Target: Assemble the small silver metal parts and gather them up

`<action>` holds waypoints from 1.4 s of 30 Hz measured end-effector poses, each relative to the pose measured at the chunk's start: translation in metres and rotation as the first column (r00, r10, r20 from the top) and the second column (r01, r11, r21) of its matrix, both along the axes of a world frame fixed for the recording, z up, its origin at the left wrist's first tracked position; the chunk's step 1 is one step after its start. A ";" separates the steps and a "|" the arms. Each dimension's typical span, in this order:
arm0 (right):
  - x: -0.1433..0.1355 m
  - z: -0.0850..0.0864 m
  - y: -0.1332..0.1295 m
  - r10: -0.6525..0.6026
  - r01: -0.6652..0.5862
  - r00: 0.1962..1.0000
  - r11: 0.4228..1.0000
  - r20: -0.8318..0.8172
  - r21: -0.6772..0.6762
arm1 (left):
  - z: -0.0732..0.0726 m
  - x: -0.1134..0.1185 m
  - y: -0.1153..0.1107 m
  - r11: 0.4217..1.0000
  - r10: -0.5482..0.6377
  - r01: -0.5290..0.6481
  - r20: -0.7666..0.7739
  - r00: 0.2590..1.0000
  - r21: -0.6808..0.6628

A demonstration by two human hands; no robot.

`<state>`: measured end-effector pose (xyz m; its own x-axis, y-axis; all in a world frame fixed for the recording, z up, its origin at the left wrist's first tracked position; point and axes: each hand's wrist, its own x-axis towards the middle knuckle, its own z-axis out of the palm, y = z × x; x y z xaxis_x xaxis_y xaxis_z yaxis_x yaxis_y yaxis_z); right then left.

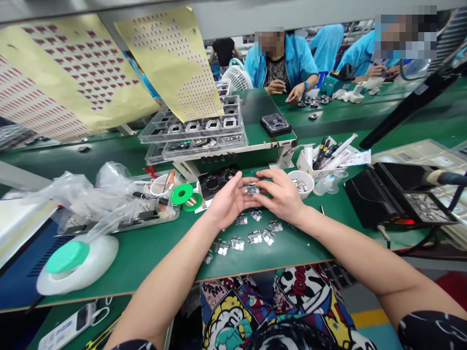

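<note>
A small silvery circuit board piece (pixel 252 189) rests across the fingers of my left hand (pixel 229 200), which is turned palm up. My right hand (pixel 282 195) reaches over from the other side, its thumb and fingertips closed at the piece's edge. On the green bench just below my hands lie several similar pieces, among them one silvery board (pixel 238 243) and another board (pixel 255 237). Behind my left fingers sits a black tray (pixel 211 183) with round hollows, partly covered by the hand. A white bowl (pixel 302 183) of small metal parts stands beside my right hand.
Left of my hands are a green solder wire spool (pixel 181 193), a tray of tools and plastic bags (pixel 120 218), and a white bottle with green lid (pixel 78 265). Rightward stand a pen box (pixel 321 167) and a black soldering device (pixel 390 199). Co-workers sit across the bench.
</note>
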<state>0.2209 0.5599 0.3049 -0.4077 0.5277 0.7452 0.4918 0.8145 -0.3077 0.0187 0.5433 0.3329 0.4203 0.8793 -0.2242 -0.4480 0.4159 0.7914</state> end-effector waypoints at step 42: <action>0.009 -0.007 0.003 0.053 -0.049 0.998 0.991 0.029 -0.123 | -0.011 -0.019 0.010 0.919 0.224 -0.030 -0.458 0.860 0.394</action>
